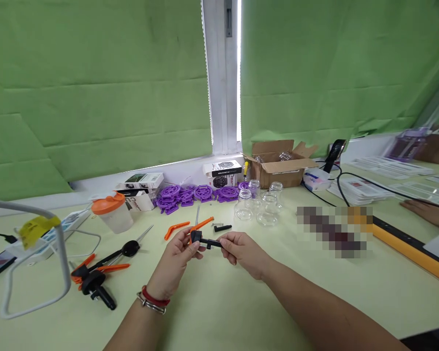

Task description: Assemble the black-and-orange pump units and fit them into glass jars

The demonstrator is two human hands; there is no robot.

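My left hand (175,256) is closed around a black block-shaped tool part (196,237) with an orange handle (206,223) sticking out beyond the fingers. A slim black rod-like piece (211,242) runs from that block toward the right. My right hand (243,251) pinches the rod's far end between thumb and fingers. Whether rod and block are joined cannot be told. Just behind the hands lie a loose orange lever (176,229), a small coil spring (217,224) and a short black part (224,228).
Left are black-and-orange tools (95,279), an orange-lidded cup (113,214), a power strip (64,229) and a grey bent frame (64,273). Behind stand purple plastic wheels (204,193), clear glass jars (268,209) and a cardboard box (281,170). Another person's hand (420,209) rests right.
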